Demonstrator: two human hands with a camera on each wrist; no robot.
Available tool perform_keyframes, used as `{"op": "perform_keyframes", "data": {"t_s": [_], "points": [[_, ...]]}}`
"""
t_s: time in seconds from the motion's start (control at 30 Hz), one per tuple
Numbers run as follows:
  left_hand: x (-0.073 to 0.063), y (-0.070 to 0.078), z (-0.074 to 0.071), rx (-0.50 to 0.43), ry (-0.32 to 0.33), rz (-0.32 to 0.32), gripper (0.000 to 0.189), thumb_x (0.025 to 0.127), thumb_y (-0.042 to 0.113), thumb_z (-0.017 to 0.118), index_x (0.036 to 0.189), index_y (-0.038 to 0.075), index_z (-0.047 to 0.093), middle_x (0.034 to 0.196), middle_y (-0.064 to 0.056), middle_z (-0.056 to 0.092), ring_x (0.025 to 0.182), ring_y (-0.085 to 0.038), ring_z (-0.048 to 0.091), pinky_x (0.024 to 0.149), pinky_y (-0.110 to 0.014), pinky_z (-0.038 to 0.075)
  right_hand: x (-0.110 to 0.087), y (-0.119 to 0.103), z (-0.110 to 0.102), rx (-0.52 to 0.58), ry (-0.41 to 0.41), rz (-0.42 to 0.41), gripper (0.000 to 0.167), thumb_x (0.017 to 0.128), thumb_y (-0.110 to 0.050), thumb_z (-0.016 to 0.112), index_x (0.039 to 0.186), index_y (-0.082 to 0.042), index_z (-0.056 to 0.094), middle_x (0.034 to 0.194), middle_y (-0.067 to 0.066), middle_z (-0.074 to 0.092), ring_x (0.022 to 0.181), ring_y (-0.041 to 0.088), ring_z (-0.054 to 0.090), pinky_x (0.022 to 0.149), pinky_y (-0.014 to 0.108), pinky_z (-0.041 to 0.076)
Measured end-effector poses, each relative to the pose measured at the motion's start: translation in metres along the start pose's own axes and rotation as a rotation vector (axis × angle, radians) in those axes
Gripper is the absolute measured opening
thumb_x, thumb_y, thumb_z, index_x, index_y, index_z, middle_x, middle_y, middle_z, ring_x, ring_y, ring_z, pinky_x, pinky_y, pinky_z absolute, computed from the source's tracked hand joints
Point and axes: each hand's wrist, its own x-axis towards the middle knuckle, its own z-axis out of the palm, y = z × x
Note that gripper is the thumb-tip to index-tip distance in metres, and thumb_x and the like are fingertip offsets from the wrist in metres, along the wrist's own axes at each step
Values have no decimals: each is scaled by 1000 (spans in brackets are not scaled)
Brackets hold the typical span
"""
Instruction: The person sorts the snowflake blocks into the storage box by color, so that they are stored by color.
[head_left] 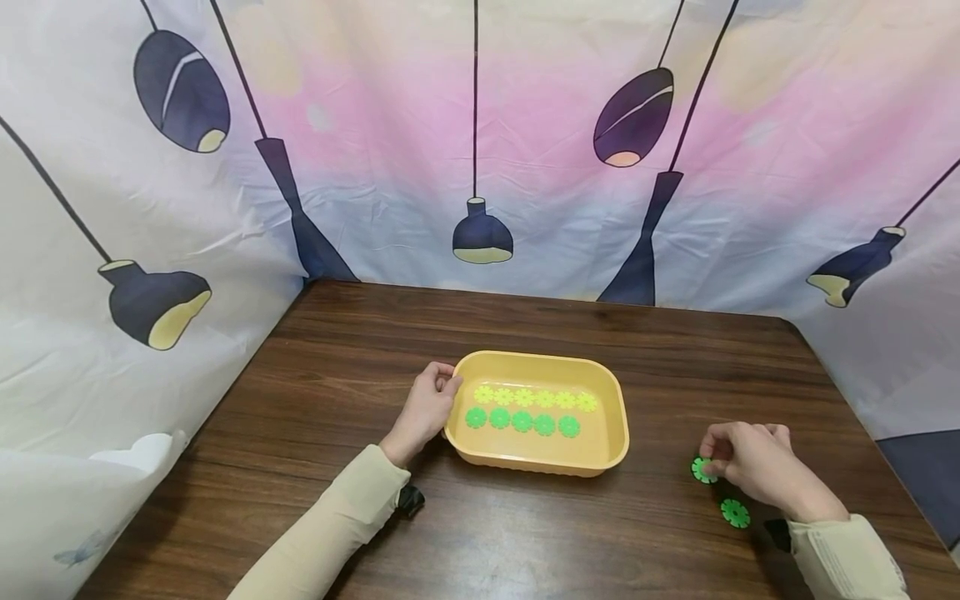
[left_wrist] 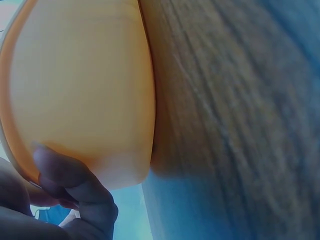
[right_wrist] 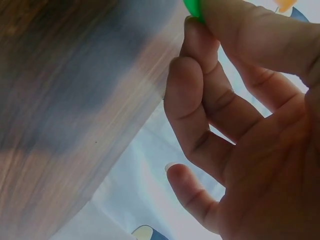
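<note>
A yellow rectangular tray point(head_left: 555, 458) sits on the table, its left rim gripped between the thumb and fingers of my left hand point(head_left: 426, 410). Inside lie a row of yellow flower-shaped discs point(head_left: 524, 398) and, in front of it, a row of green ones point(head_left: 522, 421). To the right of the tray, my right hand point(head_left: 757, 467) pinches a notched green disc point(head_left: 703, 470) between thumb and fingers. Another green disc point(head_left: 735, 513) lies flat on the wood just below that hand. In the right wrist view only an edge of the pinched disc point(right_wrist: 192, 7) shows.
The dark wooden table point(head_left: 360, 333) has a patterned cloth point(head_left: 390, 125) with printed lamps hanging behind it and at both sides. A black strap piece point(head_left: 410, 500) shows at the left wrist.
</note>
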Motion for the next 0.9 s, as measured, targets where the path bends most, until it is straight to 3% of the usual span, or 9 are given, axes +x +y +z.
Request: {"op": "perform_keyframes", "data": {"t_s": [0.3, 0.53, 0.9], "points": [[0, 0, -1, -7, -10, -8, 24, 102, 15, 50, 119, -2, 51, 83, -18, 57, 52, -19, 53, 38, -28, 45, 8, -10, 0, 17, 12, -28, 19, 80, -10, 78, 78, -19, 61, 66, -16, 62, 64, 6, 55, 80, 55, 23], [1, 0, -2, -29, -28, -28, 25, 102, 17, 50, 119, -2, 51, 88, -19, 58, 58, -21, 57, 41, -29, 46, 18, -20, -1, 19, 106, -63, 13, 82, -17, 79, 81, -19, 66, 66, -14, 60, 62, 4, 53, 82, 53, 24], [5, 0, -8, -73, -50, -70, 24, 99, 16, 55, 116, -2, 54, 93, -19, 61, 47, -15, 48, 37, -25, 42, 26, -32, -2, 50, 218, -133, 15, 80, -19, 81, 81, -21, 65, 68, -14, 59, 66, 5, 53, 84, 52, 26]]}}
